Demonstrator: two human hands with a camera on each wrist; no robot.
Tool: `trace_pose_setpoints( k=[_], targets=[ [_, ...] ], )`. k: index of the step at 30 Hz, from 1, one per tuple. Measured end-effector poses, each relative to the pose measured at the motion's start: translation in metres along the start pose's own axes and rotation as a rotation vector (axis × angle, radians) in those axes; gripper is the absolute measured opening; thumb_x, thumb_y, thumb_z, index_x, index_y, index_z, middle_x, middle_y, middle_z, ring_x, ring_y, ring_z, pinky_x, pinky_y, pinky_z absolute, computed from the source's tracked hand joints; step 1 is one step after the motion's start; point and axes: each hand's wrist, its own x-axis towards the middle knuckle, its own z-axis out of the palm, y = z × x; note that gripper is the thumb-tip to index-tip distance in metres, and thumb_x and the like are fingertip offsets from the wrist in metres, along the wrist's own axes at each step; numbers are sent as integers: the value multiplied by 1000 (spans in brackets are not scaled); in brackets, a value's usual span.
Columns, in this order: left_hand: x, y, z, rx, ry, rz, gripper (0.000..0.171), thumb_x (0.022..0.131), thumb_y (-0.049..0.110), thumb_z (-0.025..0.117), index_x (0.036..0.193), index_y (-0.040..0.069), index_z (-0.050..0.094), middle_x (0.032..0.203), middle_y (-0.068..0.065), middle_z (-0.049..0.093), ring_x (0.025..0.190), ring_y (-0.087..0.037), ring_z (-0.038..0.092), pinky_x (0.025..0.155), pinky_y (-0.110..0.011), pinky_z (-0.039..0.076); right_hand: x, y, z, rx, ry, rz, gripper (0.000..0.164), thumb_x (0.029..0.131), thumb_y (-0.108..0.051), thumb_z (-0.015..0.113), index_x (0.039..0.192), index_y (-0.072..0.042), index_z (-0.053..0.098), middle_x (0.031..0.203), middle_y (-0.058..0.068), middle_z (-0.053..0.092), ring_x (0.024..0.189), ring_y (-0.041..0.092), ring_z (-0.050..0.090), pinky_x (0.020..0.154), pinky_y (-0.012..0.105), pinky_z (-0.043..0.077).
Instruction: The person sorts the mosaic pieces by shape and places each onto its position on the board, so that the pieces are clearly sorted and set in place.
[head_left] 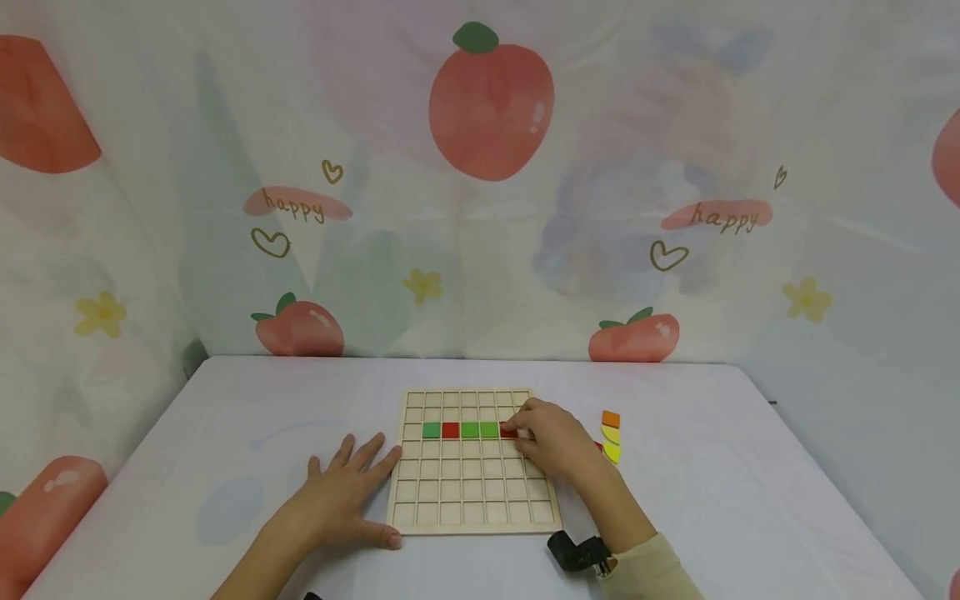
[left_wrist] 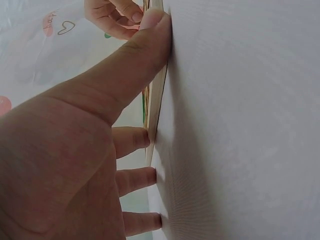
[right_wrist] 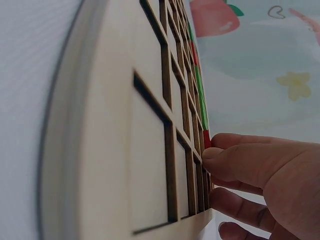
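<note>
The red tile (head_left: 507, 433) lies near the right edge of the board (head_left: 473, 468), under the right hand's (head_left: 557, 437) bent fingertips, pinch unclear; the left hand (head_left: 337, 498), spread, holding nothing, touches the left edge.

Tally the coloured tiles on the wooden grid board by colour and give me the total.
Green tiles: 3, one of them a bluer green
Red tiles: 2, one at the fingertips of the right hand
Total on the board: 5
</note>
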Motion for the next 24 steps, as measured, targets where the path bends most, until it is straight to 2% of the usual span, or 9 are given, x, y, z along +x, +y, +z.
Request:
trace_pose_setpoints(
  k=[4,13,20,24],
  targets=[
    [1,0,1,8,4,-1,117,59,83,71,156,26,36,164,-10,27,147,-53,18,99,-85,16,0,1,2,-9,13,3,21,88,-10,75,108,-15,78,106,-3,68,98,18,64,86,38,53],
    [3,-1,2,19,4,-2,117,58,83,70,155,27,36,164,-9,27,148,-52,17,99,-85,16,1,1,2,-12,20,-8,20,88,-9,74,106,-15,78,109,-3,69,103,20,65,89,40,53],
    [2,0,1,10,-2,-8,117,58,82,72,156,27,36,164,-9,27,148,-52,17,100,-85,15,-1,1,-2,-1,17,-19,19,86,-8,75,104,-14,77,105,-4,69,93,17,63,85,38,52],
    [1,1,2,10,-5,-12,117,58,80,73,155,26,36,164,-9,27,148,-52,17,99,-85,15,-2,3,-5,-6,15,13,20,86,-8,72,103,-17,77,101,-6,68,89,14,60,83,36,51]
  ],
)
